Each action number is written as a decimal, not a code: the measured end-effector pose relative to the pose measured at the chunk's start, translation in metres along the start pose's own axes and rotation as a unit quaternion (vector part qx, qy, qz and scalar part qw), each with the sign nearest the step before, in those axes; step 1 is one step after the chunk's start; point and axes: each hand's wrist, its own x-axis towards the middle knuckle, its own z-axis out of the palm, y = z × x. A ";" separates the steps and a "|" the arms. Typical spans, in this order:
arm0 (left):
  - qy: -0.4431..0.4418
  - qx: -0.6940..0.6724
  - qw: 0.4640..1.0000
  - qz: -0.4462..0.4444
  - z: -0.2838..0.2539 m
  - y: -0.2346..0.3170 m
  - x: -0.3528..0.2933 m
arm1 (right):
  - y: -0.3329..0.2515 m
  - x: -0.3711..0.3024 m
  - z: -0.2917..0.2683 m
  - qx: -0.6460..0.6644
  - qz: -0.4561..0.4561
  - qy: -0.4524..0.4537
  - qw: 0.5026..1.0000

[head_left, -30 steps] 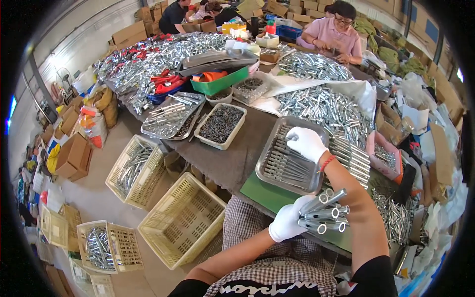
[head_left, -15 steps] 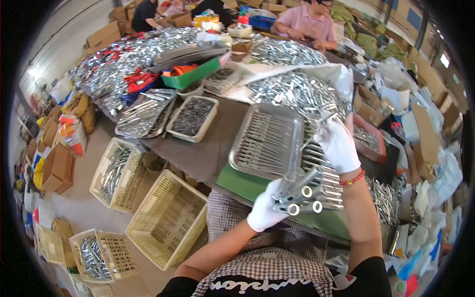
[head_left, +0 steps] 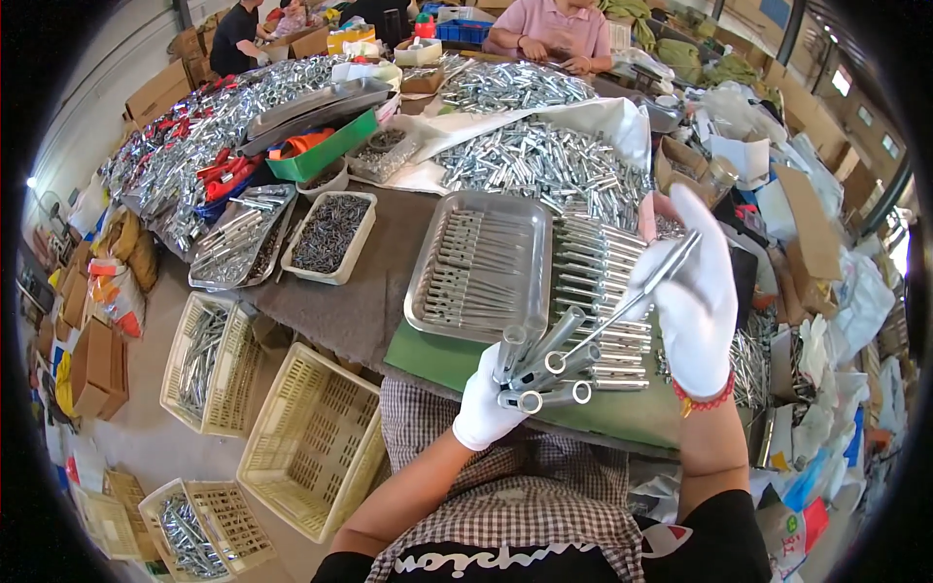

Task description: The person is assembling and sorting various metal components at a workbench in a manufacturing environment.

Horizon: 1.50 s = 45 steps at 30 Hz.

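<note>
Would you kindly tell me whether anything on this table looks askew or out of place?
The grey trays sit tilted behind the green bin, looking askew compared with the metal tray, which lies flat with its rods lined up. Nothing looks clearly damaged.

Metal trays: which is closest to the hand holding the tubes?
The tray with rows of rods, just beyond the left hand; the other metal trays lie farther left.
</note>
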 end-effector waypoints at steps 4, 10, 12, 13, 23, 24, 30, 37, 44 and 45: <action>-0.011 0.110 0.984 0.143 0.003 0.017 0.005 | 0.013 -0.018 0.006 -0.185 -0.079 -0.096 0.975; -0.018 0.083 0.992 0.091 0.000 0.011 0.004 | 0.016 -0.013 0.017 -0.339 -0.211 -0.161 0.903; -0.007 0.104 0.987 0.119 0.000 0.019 0.004 | 0.014 -0.011 0.017 -0.376 -0.256 -0.157 0.876; 0.000 0.122 0.982 0.146 0.001 0.022 0.003 | 0.014 -0.011 0.018 -0.373 -0.260 -0.159 0.876; 0.011 0.116 0.982 0.149 -0.002 0.022 0.003 | 0.006 0.000 0.024 -0.343 -0.226 -0.255 0.875; 0.016 0.138 0.978 0.157 -0.002 0.021 0.003 | 0.007 0.004 0.022 -0.325 -0.208 -0.240 0.891; 0.015 0.093 0.985 0.141 -0.003 0.010 0.000 | 0.060 0.045 0.033 -0.192 -0.036 -0.063 0.979; 0.041 0.047 0.992 0.107 0.001 0.006 0.000 | 0.143 0.076 0.042 -0.379 -0.037 -0.223 0.898; 0.103 0.053 0.991 0.063 0.000 0.017 0.007 | 0.055 0.050 0.031 -0.014 0.165 -0.184 0.969; 0.099 0.051 0.992 0.061 0.000 0.017 0.007 | 0.043 0.044 0.030 -0.034 0.131 -0.190 0.972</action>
